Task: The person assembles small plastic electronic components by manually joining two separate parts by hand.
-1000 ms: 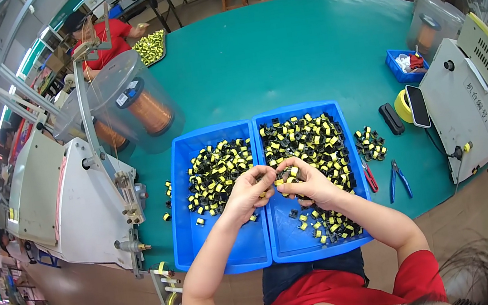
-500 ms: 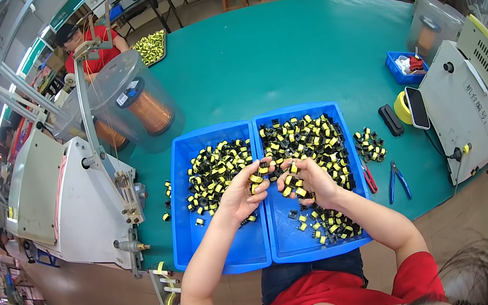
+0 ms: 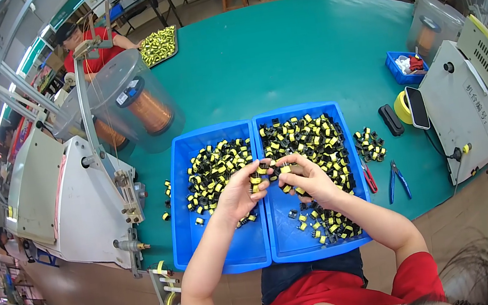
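Note:
Two blue trays stand side by side: the left tray (image 3: pixel 221 254) and the right tray (image 3: pixel 299 248) both hold many small black coil bobbins (image 3: pixel 218 159) wrapped in yellow tape. Above the left tray's inner side, my left hand (image 3: pixel 238 192) is closed round a few taped bobbins (image 3: pixel 256 181). My right hand (image 3: pixel 311 181), over the right tray, pinches a bobbin (image 3: pixel 285 169) between thumb and forefinger, and more bobbins show under its curled fingers. The fingertips of both hands nearly meet; whether they touch cannot be made out.
Winding machines (image 3: pixel 84 201) flank the green table (image 3: pixel 279 52). Copper wire spools (image 3: pixel 150 113) stand at left in clear covers. Right of the trays lie loose bobbins (image 3: pixel 370 145), red-handled pliers (image 3: pixel 369 178), blue pliers (image 3: pixel 397 182) and a phone (image 3: pixel 417 107). A co-worker (image 3: pixel 91 49) sits beside a filled tray (image 3: pixel 159 46).
My right hand has turned and drawn its fingers in, bringing a bobbin up at its fingertips. My left hand stays nearly in place. The far co-worker's tray has shifted right, with an arm stretched to it.

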A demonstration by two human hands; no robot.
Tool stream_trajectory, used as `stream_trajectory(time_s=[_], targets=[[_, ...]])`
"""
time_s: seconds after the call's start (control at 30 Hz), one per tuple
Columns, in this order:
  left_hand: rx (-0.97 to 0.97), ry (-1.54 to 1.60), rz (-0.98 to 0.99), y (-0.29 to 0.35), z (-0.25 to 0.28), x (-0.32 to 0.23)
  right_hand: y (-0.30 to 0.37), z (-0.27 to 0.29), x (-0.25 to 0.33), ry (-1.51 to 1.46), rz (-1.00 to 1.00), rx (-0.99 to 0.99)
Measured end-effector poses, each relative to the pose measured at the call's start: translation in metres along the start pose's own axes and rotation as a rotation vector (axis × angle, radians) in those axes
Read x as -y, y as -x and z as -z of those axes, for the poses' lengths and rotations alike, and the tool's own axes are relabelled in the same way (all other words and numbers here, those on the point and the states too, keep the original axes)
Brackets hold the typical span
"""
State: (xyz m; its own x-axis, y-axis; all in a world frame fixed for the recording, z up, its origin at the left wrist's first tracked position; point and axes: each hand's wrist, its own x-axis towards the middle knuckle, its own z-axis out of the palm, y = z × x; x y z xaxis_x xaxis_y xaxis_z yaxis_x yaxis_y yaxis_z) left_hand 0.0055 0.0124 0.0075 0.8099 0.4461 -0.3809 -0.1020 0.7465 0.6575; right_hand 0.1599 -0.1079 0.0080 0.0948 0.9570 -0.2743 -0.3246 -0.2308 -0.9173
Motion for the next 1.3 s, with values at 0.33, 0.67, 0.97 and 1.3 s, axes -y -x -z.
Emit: stream_trajectory(time_s=[0.33, 0.67, 0.97, 1.3], targets=[[-0.797, -1.861, -1.037, -0.008, 0.026, -0.007, 0.002, -0.002, -0.005, 0.107, 0.08, -0.042], [-0.106, -0.719, -0.485, -0.011, -0.007, 0.036, -0.012, 0.005, -0.032, 0.485, 0.469, -0.118], [-0.181, -0.449, -0.449, -0.007, -0.002, 0.018, -0.013, 0.016, -0.049, 0.893, 0.361, -0.093], [-0.148, -0.435, -0.44, -0.004, 0.004, 0.018, -0.019, 0.011, -0.082, 1.561, 0.49, 0.26]])
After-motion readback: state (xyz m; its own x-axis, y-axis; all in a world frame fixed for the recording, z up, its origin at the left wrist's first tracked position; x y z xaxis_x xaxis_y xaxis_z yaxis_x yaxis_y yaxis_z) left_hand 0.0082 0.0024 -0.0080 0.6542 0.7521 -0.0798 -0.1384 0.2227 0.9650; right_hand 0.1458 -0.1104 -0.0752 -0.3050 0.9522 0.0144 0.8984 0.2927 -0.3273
